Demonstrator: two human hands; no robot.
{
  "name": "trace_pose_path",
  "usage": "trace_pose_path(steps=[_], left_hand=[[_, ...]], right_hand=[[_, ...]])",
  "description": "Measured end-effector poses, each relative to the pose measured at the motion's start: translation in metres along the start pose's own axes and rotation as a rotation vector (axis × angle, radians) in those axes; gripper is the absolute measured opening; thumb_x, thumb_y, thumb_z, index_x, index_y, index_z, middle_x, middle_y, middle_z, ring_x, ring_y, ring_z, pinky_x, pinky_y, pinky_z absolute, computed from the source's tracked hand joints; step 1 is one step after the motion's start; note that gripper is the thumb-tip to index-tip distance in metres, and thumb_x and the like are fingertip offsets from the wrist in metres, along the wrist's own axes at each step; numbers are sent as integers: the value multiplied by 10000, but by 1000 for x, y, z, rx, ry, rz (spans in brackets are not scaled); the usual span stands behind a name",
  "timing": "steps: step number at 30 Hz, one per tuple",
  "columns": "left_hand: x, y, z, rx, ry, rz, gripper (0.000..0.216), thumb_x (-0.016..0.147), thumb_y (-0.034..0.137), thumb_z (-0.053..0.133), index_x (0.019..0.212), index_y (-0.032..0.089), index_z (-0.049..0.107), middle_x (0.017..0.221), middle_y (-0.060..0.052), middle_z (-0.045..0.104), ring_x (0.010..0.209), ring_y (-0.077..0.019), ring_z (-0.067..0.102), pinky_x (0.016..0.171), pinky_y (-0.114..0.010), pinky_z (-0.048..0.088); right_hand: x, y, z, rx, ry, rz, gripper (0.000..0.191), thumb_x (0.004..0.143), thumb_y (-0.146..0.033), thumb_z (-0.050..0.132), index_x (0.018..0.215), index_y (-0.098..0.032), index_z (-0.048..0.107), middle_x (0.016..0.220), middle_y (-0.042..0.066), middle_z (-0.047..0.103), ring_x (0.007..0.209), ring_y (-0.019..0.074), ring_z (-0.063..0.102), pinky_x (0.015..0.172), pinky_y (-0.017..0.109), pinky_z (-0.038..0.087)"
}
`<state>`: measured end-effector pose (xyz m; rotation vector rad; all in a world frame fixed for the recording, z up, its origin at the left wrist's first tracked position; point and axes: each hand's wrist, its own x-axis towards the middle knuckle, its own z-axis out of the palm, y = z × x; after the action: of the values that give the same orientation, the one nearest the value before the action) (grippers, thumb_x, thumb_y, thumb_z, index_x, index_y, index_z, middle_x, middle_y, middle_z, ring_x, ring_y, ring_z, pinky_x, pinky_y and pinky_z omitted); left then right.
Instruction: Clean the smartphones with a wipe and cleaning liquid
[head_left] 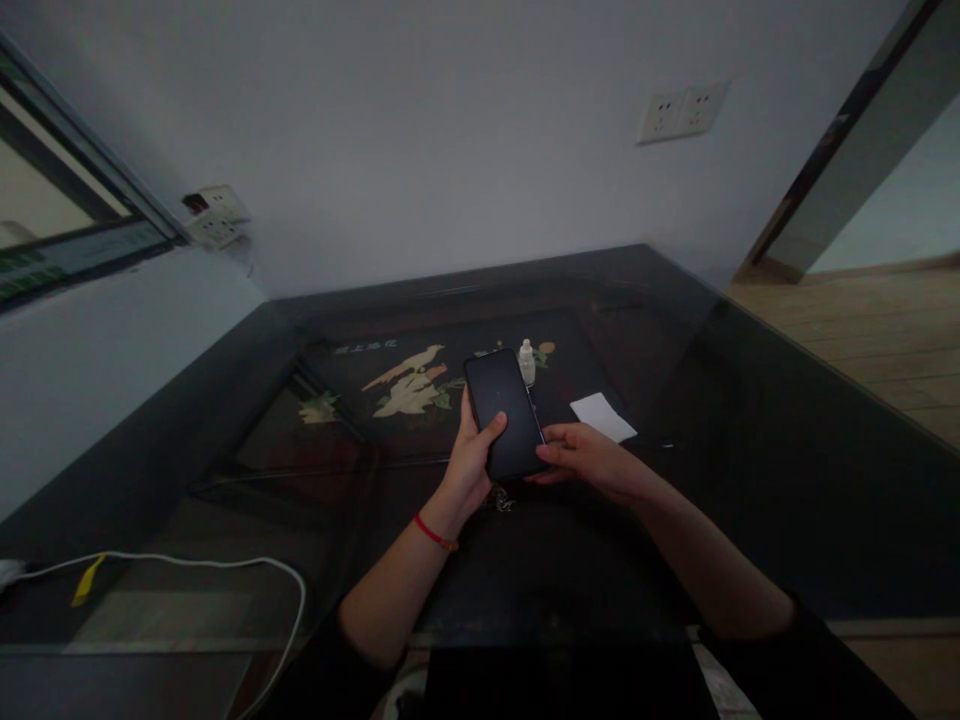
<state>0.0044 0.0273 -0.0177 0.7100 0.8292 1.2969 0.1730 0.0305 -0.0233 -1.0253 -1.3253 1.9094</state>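
A dark smartphone [499, 400] is held above the table, its black screen facing me. My left hand [472, 450] wraps round its left side, with the thumb lying across the screen; a red bracelet circles that wrist. At the phone's lower right edge, my right hand [581, 455] pinches it between thumb and fingers. Just behind the phone stands a small white dropper bottle [527, 362]. A white sheet of paper or cloth [604, 416] lies beyond my right hand. Something silvery and chain-like [501, 498] shows under the phone; its kind is unclear.
The dark glossy table [750, 500] bears a bird-and-flower picture [412, 385]. A white cable [202, 563] with a yellow tag [88, 580] runs along the front left. Wall sockets [682, 112] are on the wall behind, and more sockets [217, 215] sit near the left corner.
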Motion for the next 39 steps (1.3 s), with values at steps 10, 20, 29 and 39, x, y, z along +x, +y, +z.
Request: trace_pose_path(steps=[10,20,29,39], left_hand=[[4,-2,-3,18,12,-1,913,734,193,714,1479,340,207,1372,-94,524,1118,-233,596,987,-434,477],[2,-1,-1,54,3,-40,944,714,176,728,1488,329,209,1359,-81,542,1132,-233,590,990,-418,474],[-11,-7,1,69,-255,-257,977,727,174,745,1502,351,177,1399,-74,520,1213,-256,549,1061,-432,405],[-12,-14,-1,81,-308,-260,971,756,184,722,1508,363,135,1468,-55,453,1305,-257,469,1128,-443,320]], right_hand=[[-3,-4,1,-9,9,44,208,781,-310,689,878,-130,646,825,73,743,755,157,726,702,239,582],[0,-2,-4,-110,-44,120,204,832,-311,649,907,-127,604,783,88,730,694,162,719,637,245,578],[-3,-19,-31,119,354,-214,294,836,-415,631,1014,-182,643,923,63,711,780,141,665,696,254,530],[4,-9,-29,129,352,-288,452,646,-578,742,822,-168,665,814,52,707,713,154,652,721,292,527]])
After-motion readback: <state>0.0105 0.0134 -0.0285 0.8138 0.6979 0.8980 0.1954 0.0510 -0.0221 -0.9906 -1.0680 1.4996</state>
